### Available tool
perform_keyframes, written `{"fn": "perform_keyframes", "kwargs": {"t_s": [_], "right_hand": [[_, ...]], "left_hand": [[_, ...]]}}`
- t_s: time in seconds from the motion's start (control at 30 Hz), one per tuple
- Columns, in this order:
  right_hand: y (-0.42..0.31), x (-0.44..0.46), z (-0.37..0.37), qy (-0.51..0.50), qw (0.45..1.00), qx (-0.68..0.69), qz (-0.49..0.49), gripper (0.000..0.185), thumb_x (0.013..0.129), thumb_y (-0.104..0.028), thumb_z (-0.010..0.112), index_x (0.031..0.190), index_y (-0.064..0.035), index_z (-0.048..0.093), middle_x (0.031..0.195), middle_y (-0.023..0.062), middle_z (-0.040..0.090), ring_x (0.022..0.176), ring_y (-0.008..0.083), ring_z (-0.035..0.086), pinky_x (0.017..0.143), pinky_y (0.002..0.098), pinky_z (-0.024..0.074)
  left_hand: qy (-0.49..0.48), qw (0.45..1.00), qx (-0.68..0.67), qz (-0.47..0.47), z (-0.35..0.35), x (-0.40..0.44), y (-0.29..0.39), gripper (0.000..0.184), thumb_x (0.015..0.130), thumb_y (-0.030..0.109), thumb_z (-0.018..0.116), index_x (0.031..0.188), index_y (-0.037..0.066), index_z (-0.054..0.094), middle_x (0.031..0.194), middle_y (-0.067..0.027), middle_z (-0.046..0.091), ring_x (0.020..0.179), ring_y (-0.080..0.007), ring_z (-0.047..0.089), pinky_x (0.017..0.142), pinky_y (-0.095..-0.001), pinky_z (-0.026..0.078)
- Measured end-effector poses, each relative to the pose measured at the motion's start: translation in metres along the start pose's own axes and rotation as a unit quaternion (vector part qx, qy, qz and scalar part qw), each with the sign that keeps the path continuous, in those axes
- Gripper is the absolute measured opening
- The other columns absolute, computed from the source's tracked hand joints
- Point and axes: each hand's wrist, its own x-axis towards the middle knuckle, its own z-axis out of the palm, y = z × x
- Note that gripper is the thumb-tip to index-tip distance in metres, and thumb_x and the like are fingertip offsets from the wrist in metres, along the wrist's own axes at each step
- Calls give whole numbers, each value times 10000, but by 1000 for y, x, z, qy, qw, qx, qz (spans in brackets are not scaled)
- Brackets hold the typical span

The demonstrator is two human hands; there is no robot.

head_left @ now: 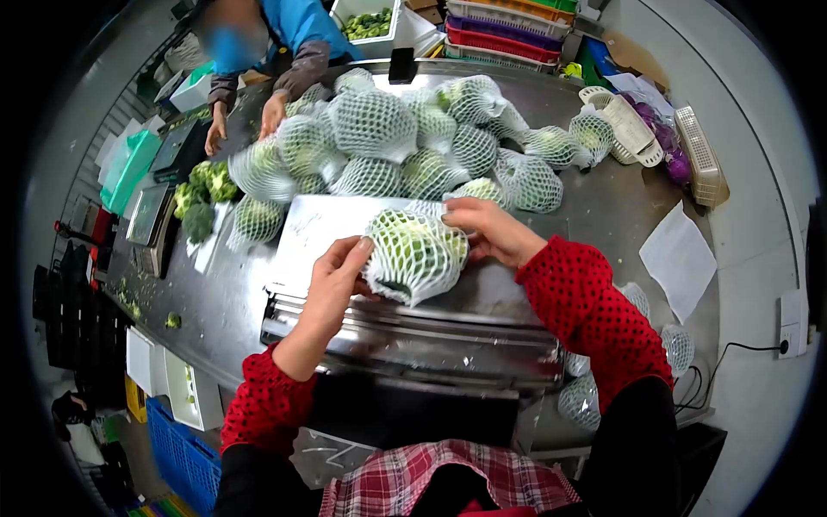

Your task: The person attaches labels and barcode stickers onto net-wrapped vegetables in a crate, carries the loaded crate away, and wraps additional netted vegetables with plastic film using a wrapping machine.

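Note:
A green vegetable in white foam netting is held between both hands above the front edge of a metal wrapping machine. My left hand grips its left side, with the thumb on the netting. On the upper right side, my right hand closes on the same piece, its fingertips partly hidden behind it. Just beyond the hands lies a pile of similar netted vegetables, spread across the steel table.
Across the table a co-worker's hands are beside the pile. Bare broccoli lies at the left near a scale. White baskets, a paper sheet and netted pieces are at the right; a black phone lies behind.

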Motion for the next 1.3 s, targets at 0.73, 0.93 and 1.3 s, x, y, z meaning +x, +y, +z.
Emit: {"fn": "perform_keyframes", "kwargs": {"t_s": [0.73, 0.93, 1.3], "right_hand": [[70, -218, 111, 172, 985, 28, -17, 282, 936, -157, 459, 696, -16, 498, 603, 136, 565, 429, 163, 503, 386, 261, 385], [-31, -97, 111, 318, 787, 124, -513, 230, 924, -112, 507, 724, -3, 475, 731, 153, 601, 678, 208, 577, 653, 303, 485], [71, -33, 35, 176, 881, -234, -371, 393, 813, 82, 537, 1189, -33, 524, 1238, 130, 568, 1117, 261, 575, 933, 357, 455]], "left_hand": [[-214, 970, 9, -111, -144, -120, 25, 237, 921, 138, 490, 723, 20, 544, 517, -97, 523, 428, -194, 539, 415, -285, 423], [-76, 923, -137, 352, -60, -1, 105, 279, 989, 159, 466, 777, -12, 524, 1106, -236, 658, 976, -292, 655, 917, -412, 492], [-261, 712, 389, 523, -49, 61, 14, 637, 723, -43, 697, 1320, 56, 499, 1295, -182, 579, 1161, -363, 581, 976, -408, 483]]}}
